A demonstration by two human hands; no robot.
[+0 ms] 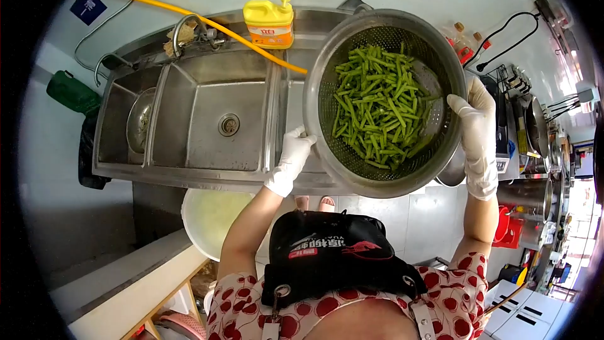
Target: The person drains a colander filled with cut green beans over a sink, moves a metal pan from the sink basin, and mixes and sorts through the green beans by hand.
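Observation:
A large metal colander (pixel 385 184) full of cut green beans (pixel 380 104) is held up over the right part of the steel sink unit, its open top facing the camera. My left hand (pixel 293 156), in a white glove, has its fingers closed at the colander's left rim. My right hand (pixel 478 135), also gloved in white, grips the right rim, with the thumb over the edge. The beans lie mostly in the middle and left of the colander, and bare perforated metal shows at its right side.
Left of the colander is a sink basin (pixel 229 94) with a drain. A yellow detergent jug (pixel 269 24) stands behind it, beside a yellow hose (pixel 207 22). A smaller basin holds a metal bowl (pixel 139 119). Below the counter edge sits a white tub (pixel 217 220).

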